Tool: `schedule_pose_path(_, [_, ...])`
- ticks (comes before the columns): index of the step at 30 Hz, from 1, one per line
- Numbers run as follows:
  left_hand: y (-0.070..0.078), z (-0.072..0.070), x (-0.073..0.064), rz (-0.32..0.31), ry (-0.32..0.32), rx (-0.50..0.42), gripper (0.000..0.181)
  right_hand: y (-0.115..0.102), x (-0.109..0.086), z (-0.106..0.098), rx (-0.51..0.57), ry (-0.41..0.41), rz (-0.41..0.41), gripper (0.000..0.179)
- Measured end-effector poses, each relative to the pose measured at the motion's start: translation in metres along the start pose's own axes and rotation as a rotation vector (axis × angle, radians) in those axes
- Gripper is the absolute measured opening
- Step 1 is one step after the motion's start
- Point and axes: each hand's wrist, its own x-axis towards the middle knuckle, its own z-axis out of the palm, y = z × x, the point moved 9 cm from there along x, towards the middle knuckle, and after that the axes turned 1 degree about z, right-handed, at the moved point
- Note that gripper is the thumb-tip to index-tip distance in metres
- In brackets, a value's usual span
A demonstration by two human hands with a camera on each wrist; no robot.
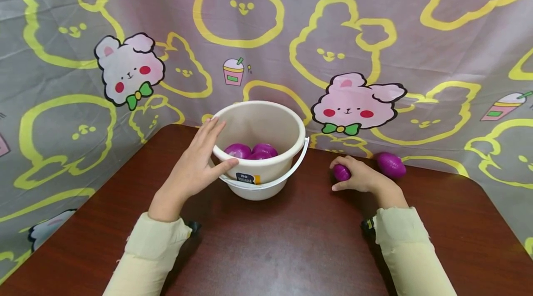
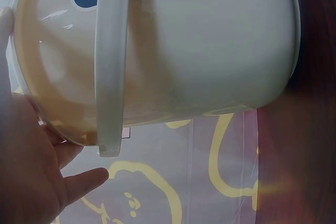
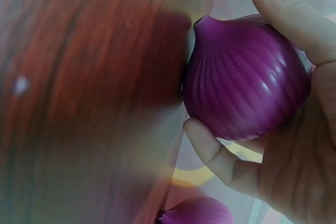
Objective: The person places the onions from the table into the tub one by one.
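A cream plastic bucket [image 1: 266, 189] with a white handle stands upright near the back of the table. Inside it lie several purple onions [image 1: 238, 151]. My left hand [image 1: 193, 162] rests on the bucket's left rim, thumb at the front and fingers extended along the side; the left wrist view shows the bucket wall [image 2: 210, 51] close up. To the right of the bucket, my right hand [image 1: 362, 175] grips one purple onion [image 3: 247, 80], with fingers and thumb curled round it close to the tabletop. Another purple onion [image 1: 391, 165] lies just behind the right wrist.
The dark reddish-brown table [image 1: 275, 240] carries everything. A patterned curtain [image 1: 266, 74] with yellow outlines and cartoon rabbits hangs right behind the table's back edge. The white bucket handle [image 1: 297, 166] hangs down across the bucket's front.
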Motion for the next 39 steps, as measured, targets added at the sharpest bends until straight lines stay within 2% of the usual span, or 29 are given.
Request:
schedule_pose_path(13, [-0.001, 0.0, 0.0, 0.001, -0.002, -0.008, 0.094, 0.001, -0.006, -0.003, 0.05, 0.013, -0.028, 0.051])
schedule_pose_path(17, [-0.001, 0.0, 0.0, 0.003, -0.001, -0.007, 0.094, 0.004, -0.005, -0.002, 0.126, 0.01, -0.005, 0.051])
schedule_pose_path(24, [-0.001, 0.0, 0.0, 0.001, -0.002, -0.007, 0.094, 0.008, -0.006, 0.002, 0.287, -0.014, 0.082, 0.054])
schedule_pose_path(32, [-0.002, 0.002, 0.0, -0.008, -0.008, -0.011, 0.094, 0.009, -0.008, 0.002, 0.419, -0.011, 0.117, 0.06])
schedule_pose_path(39, [-0.002, 0.002, 0.0, -0.013, -0.013, -0.008, 0.094, 0.012, -0.01, 0.001, 0.457, 0.005, 0.127, 0.064])
